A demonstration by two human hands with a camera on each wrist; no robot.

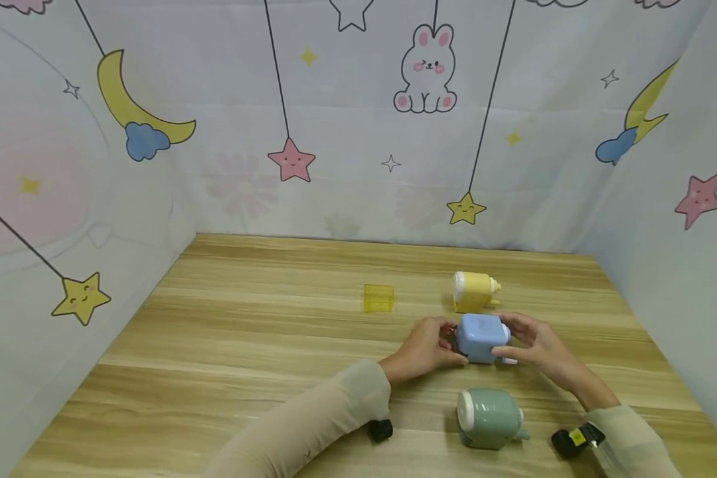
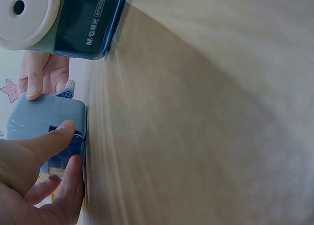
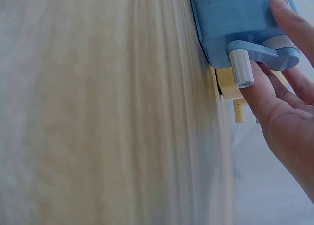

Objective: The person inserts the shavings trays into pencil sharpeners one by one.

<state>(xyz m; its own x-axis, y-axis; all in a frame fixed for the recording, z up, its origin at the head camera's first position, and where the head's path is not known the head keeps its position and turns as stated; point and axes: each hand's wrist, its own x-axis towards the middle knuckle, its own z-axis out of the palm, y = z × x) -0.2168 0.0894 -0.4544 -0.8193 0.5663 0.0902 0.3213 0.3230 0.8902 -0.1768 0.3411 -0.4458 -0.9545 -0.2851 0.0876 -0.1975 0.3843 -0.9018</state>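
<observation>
A light blue crank pencil sharpener (image 1: 480, 337) stands on the wooden table between both hands. My left hand (image 1: 421, 348) is at its left end, thumb and fingers pinching the dark see-through shavings drawer (image 2: 63, 155) in its side. At the other end, my right hand (image 1: 540, 345) grips the body, thumb on the near face and the other fingers behind. Beside that hand sticks out the crank handle (image 3: 242, 68) with its white knob. Just behind stands a yellow pencil sharpener (image 1: 475, 291); nearer to me is a green pencil sharpener (image 1: 491, 417).
A see-through yellow box (image 1: 379, 299) lies on the table, left of the yellow sharpener. Printed cloth walls (image 1: 346, 119) enclose the wooden table (image 1: 245, 318) at the back and both sides. The green sharpener sits between my two forearms.
</observation>
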